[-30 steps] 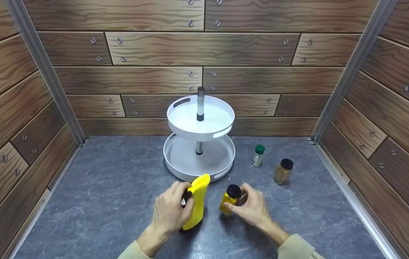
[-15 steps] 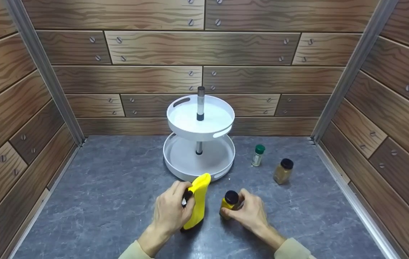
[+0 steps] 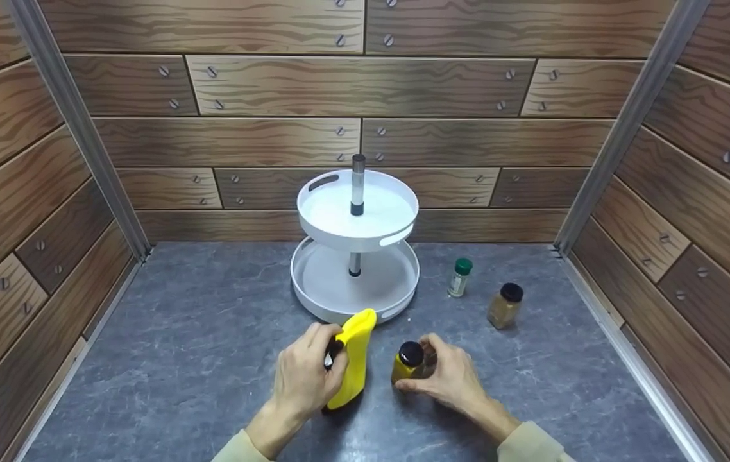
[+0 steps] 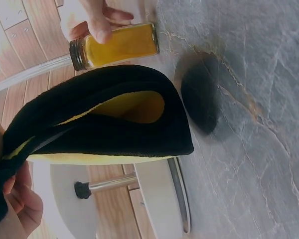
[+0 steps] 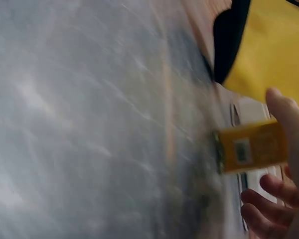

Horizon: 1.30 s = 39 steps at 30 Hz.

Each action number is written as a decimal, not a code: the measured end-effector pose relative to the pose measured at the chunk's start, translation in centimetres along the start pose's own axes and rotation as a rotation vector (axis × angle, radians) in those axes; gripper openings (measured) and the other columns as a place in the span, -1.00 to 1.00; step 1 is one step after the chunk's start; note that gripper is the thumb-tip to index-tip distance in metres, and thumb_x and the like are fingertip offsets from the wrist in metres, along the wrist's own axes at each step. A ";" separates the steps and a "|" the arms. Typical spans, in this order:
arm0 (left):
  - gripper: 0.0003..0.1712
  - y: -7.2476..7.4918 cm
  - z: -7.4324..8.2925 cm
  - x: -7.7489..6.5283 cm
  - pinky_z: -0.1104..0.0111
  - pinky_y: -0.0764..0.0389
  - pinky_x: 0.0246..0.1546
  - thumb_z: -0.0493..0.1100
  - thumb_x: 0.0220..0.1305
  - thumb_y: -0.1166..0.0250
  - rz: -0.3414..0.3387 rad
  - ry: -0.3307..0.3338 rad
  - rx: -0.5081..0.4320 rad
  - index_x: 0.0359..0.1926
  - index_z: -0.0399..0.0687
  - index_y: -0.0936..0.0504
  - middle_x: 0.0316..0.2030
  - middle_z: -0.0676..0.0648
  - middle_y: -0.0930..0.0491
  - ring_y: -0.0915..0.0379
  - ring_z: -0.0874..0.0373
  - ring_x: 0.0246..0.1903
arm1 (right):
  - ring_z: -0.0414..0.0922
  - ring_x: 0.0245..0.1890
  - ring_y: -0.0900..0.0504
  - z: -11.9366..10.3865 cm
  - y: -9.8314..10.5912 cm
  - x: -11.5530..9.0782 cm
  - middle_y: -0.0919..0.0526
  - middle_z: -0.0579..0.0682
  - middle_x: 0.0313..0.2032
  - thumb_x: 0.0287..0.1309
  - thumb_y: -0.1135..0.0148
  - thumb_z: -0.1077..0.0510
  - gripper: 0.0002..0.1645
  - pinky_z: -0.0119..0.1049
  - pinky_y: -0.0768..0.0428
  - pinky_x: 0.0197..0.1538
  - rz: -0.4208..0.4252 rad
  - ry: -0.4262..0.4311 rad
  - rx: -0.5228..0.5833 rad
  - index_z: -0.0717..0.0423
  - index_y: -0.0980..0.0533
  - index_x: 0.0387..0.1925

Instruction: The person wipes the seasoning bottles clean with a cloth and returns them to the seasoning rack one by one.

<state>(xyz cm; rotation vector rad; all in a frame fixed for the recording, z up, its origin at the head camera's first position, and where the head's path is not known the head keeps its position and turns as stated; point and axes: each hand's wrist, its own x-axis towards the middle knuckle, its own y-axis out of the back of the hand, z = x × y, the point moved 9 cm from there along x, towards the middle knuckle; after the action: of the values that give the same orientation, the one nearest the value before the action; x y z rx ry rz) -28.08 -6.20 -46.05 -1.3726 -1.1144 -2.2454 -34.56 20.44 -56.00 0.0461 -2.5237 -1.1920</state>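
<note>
My left hand [image 3: 307,369] grips a yellow fabric piece with black edging [image 3: 353,369], bunched between thumb and fingers. In the left wrist view its black side [image 4: 114,139] folds round a yellow opening; its exact kind cannot be told. To the right a spice jar of yellow powder with a black lid [image 3: 408,364] stands upright on the grey tabletop. My right hand [image 3: 451,375] is around this jar, thumb at its near side, fingers behind it. In the right wrist view the fingers [image 5: 271,199] are spread and apart from the jar [image 5: 254,147].
A white two-tier round tray stand [image 3: 355,308] stands behind the hands. Right of it are a small green-capped spice bottle [image 3: 459,279] and a black-lidded jar of brown spice [image 3: 505,308]. Wood-patterned walls with metal edges [image 3: 637,369] enclose the tabletop.
The yellow spice jar has come down and slightly nearer, onto the tabletop. My right fingers have loosened from it. The left hand and the fabric piece stay nearly still.
</note>
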 end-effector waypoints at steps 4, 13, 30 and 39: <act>-0.67 0.0 0.1 0.1 0.51 -0.57 -0.54 -0.26 0.09 -0.54 0.001 -0.001 -0.002 -0.09 -0.10 -0.73 -0.37 0.06 -0.65 -0.47 0.30 -0.53 | -0.14 -0.03 -0.78 -0.2 -0.1 0.5 -0.85 -0.09 0.06 -0.24 -0.90 -0.25 0.06 -0.10 -0.71 0.14 -0.111 0.096 0.026 -0.04 -0.60 0.31; -0.68 -0.2 0.4 0.0 0.48 -0.59 -0.54 -0.26 0.09 -0.54 0.010 -0.013 0.012 -0.09 -0.08 -0.73 -0.37 0.07 -0.65 -0.47 0.30 -0.53 | -0.11 0.17 -0.74 -0.9 -0.6 0.5 -0.74 -0.13 0.17 0.05 -0.78 -0.04 -0.10 0.01 -0.70 0.35 -0.231 0.259 0.029 -0.01 -0.58 0.41; -0.67 -0.2 0.6 -0.1 0.44 -0.57 -0.58 -0.25 0.07 -0.55 0.008 -0.018 0.024 -0.10 -0.06 -0.73 -0.39 0.07 -0.64 -0.46 0.28 -0.56 | -0.16 0.09 -0.78 -1.7 -0.5 -0.4 -0.79 -0.12 0.13 0.40 -0.52 -0.17 -0.39 -0.05 -0.79 0.19 -0.133 0.371 -0.160 -0.08 -0.59 0.35; -0.66 -0.3 0.7 -0.2 0.44 -0.58 -0.56 -0.24 0.07 -0.55 -0.004 -0.014 0.025 -0.09 -0.06 -0.73 -0.38 0.07 -0.65 -0.48 0.27 -0.55 | -0.09 0.06 -0.79 -1.6 -0.8 -0.5 -0.80 -0.06 0.08 0.38 -0.49 -0.29 -0.35 -0.01 -0.80 0.17 -0.070 0.336 -0.263 -0.02 -0.62 0.29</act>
<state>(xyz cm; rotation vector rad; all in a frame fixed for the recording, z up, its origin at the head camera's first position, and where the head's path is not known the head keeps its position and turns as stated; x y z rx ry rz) -27.78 -5.53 -46.16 -1.3795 -1.1461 -2.2205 -33.70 18.81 -55.75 0.2495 -2.0772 -1.4035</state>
